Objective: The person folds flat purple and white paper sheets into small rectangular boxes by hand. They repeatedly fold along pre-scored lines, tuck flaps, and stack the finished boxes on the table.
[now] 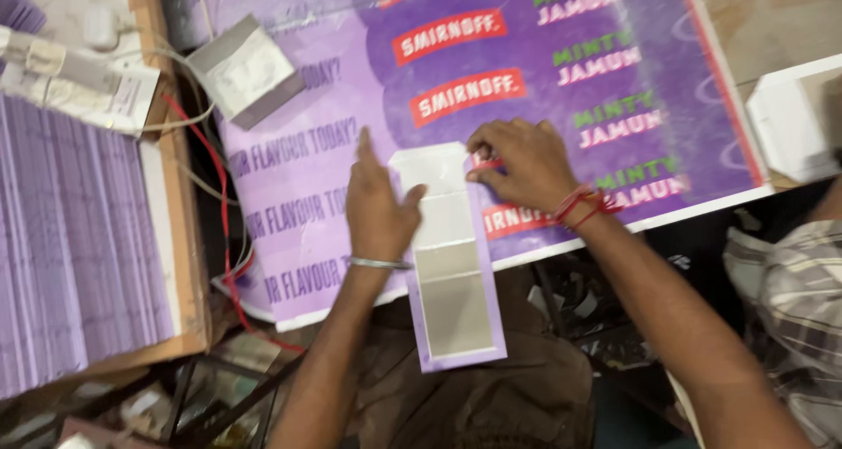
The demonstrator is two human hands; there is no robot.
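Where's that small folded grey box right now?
In the head view the folded grey box lies upper left on the purple printed sheet, beside the red wire, apart from both hands.

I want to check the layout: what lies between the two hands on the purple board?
In the head view, the upper end of a long flat card, silvery with purple edges, lies between the left hand and the right hand; both hands touch it.

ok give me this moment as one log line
left hand: flat on left edge of cardboard strip | right hand: fingers pressing strip's top right corner | strip: lengthwise on purple printed board, lower end overhanging | folded box: upper left
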